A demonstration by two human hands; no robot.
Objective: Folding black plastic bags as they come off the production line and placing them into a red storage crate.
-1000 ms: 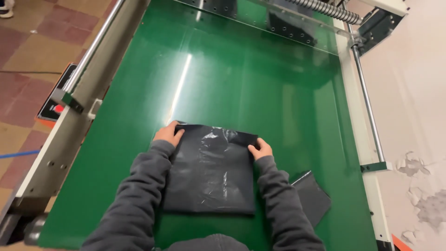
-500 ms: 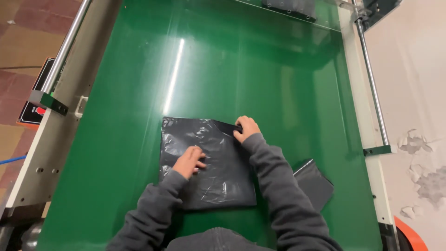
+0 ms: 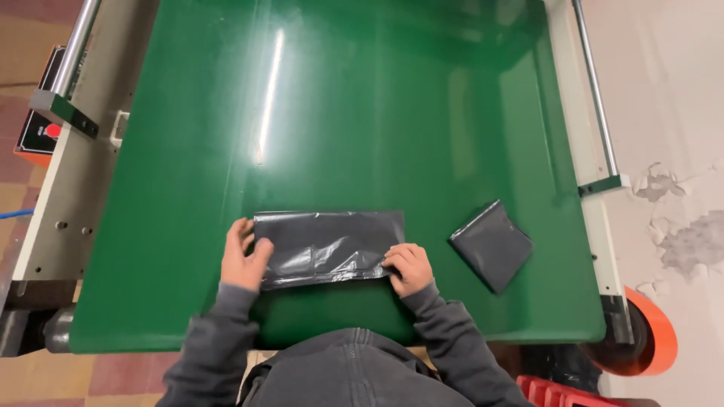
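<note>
Head view: both hands hold a folded black plastic bag (image 3: 328, 247) flat on the green table (image 3: 377, 113). Left hand (image 3: 243, 260) grips its left end, right hand (image 3: 409, 267) pinches its right corner. Another small folded bag (image 3: 492, 245) lies near, to the right.

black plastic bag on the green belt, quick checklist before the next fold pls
1. Left hand on the black plastic bag at its left edge: ok.
2. Right hand pinning the bag's lower right corner: ok.
3. Bag lying flat: not ok, creases show in the middle.
4. Edges lined up: cannot tell.
5. Folded bag lies apart, to the right: ok.
6. Green belt beyond the bag bare: ok.
</note>
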